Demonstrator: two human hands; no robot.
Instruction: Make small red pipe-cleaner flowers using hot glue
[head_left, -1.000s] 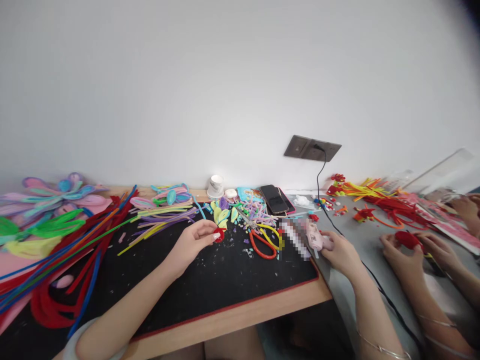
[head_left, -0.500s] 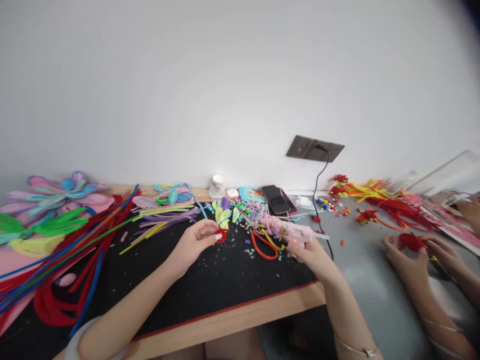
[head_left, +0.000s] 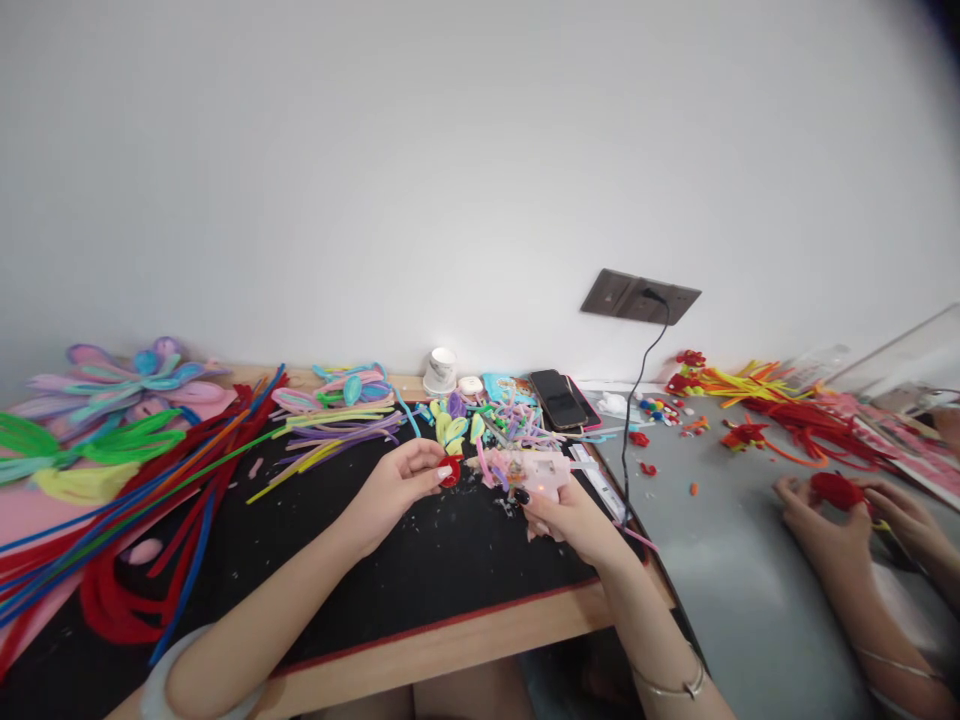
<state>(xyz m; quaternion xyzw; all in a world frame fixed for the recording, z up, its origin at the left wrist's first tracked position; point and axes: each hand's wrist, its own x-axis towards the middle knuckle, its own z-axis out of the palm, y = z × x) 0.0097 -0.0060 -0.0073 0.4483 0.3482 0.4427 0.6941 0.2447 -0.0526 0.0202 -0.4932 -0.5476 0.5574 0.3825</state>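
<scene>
My left hand (head_left: 394,492) pinches a small red fuzzy piece (head_left: 451,473), apparently coiled pipe cleaner, between thumb and fingertips above the black mat (head_left: 352,590). A pale pink hot glue gun (head_left: 541,472) is gripped in my right hand (head_left: 570,518), its nozzle pointing left, close to the red piece. Whether nozzle and piece touch, I cannot tell. A small light glows on the gun's side. Just behind my left fingers lie yellow pipe-cleaner petals (head_left: 452,432) and a heap of cut pastel bits (head_left: 517,422).
Bundled pipe cleaners (head_left: 217,455) and looped flowers (head_left: 135,385) cover the left side. A paper cup (head_left: 441,370) and a phone (head_left: 559,398) stand along the wall. A black cord (head_left: 630,430) drops from the wall socket (head_left: 640,296). At right, another person's hands (head_left: 829,520) hold a red piece.
My right hand has brought the glue gun leftward, near the red piece. My left hand keeps its pinch almost in place. A white strip now shows where the gun was.
</scene>
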